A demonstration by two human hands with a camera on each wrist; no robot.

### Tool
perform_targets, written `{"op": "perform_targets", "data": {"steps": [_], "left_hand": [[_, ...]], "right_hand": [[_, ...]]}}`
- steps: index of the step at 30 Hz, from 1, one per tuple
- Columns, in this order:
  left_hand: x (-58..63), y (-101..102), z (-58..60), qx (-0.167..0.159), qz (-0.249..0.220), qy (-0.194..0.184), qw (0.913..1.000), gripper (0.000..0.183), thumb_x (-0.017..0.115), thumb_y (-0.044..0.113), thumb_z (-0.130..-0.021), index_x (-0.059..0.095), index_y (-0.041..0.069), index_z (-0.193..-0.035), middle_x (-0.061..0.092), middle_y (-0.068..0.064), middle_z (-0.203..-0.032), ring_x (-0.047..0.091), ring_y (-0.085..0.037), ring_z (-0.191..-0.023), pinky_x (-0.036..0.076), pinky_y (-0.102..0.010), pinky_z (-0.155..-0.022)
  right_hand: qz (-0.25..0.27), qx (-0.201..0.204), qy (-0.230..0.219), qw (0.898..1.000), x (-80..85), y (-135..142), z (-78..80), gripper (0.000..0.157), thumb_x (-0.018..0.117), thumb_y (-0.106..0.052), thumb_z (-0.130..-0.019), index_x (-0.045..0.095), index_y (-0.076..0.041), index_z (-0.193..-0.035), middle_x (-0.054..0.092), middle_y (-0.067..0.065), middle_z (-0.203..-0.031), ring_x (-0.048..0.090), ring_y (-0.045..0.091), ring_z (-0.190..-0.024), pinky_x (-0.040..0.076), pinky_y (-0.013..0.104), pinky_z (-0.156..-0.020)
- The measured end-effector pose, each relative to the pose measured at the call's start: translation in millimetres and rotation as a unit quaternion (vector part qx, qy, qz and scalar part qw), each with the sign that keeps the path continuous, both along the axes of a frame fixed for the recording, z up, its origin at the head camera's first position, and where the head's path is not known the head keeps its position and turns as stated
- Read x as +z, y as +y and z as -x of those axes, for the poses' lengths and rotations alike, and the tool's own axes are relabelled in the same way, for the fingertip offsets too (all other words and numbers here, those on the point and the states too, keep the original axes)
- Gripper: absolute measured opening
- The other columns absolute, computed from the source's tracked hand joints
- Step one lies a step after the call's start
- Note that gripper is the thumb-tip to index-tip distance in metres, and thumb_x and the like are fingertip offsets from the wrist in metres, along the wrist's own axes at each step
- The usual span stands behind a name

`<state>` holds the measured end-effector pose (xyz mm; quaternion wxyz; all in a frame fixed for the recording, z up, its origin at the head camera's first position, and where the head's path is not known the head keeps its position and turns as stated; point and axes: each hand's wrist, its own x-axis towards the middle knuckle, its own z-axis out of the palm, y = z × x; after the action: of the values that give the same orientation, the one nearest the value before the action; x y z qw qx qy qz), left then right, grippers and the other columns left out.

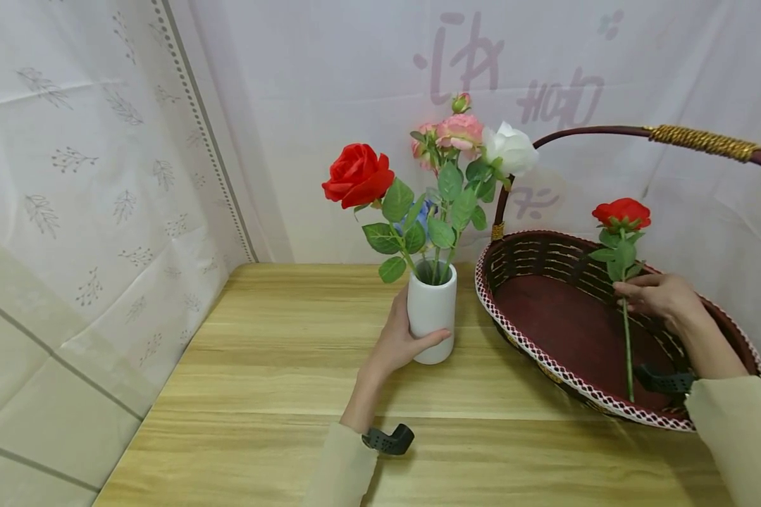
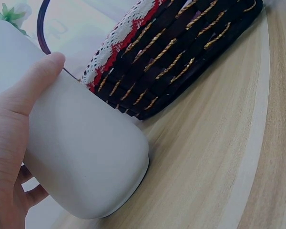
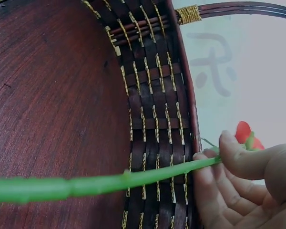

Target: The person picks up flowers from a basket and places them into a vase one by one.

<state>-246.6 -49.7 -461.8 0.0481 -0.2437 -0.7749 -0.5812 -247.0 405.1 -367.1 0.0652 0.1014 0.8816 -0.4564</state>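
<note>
My left hand grips a white vase around its side, thumb across the front. In the left wrist view the vase stands on the wooden table. Out of its mouth rise a red rose, pink flowers, a white flower and a partly hidden blue flower. Over the basket, my right hand pinches the stem of another red rose between thumb and fingers. The bloom points up and the green stem hangs down inside the basket's rim.
A dark woven basket with lace-trimmed rim and a tall arched handle stands right of the vase. The wooden table reaches back to a printed cloth. More patterned cloth hangs at the left.
</note>
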Motion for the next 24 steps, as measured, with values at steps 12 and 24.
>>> {"op": "perform_targets", "data": {"steps": [12, 24], "left_hand": [[24.6, -0.8, -15.0, -0.007, -0.01, 0.016, 0.9998, 0.104, 0.084, 0.014, -0.083, 0.015, 0.012, -0.161, 0.041, -0.013, -0.146, 0.048, -0.029, -0.126, 0.042, -0.051, -0.101], [-2.8, -0.1, 4.0, -0.007, -0.004, 0.024, 0.9997, 0.109, 0.087, 0.029, -0.081, 0.013, 0.032, -0.161, 0.04, -0.001, -0.147, 0.047, -0.02, -0.127, 0.043, -0.048, -0.102]], "right_hand": [[0.072, -0.092, 0.116, 0.986, 2.8, -9.1, -4.2, 0.02, 0.072, -0.035, -0.094, 0.07, -0.016, -0.099, 0.065, -0.02, -0.071, 0.066, 0.001, -0.062, 0.053, 0.017, -0.06], [0.293, -0.155, 0.189, 0.924, 11.4, -19.3, -8.5, 0.016, 0.084, -0.013, -0.083, 0.071, -0.022, -0.08, 0.07, -0.007, -0.07, 0.068, 0.009, -0.056, 0.054, 0.02, -0.054]]}}
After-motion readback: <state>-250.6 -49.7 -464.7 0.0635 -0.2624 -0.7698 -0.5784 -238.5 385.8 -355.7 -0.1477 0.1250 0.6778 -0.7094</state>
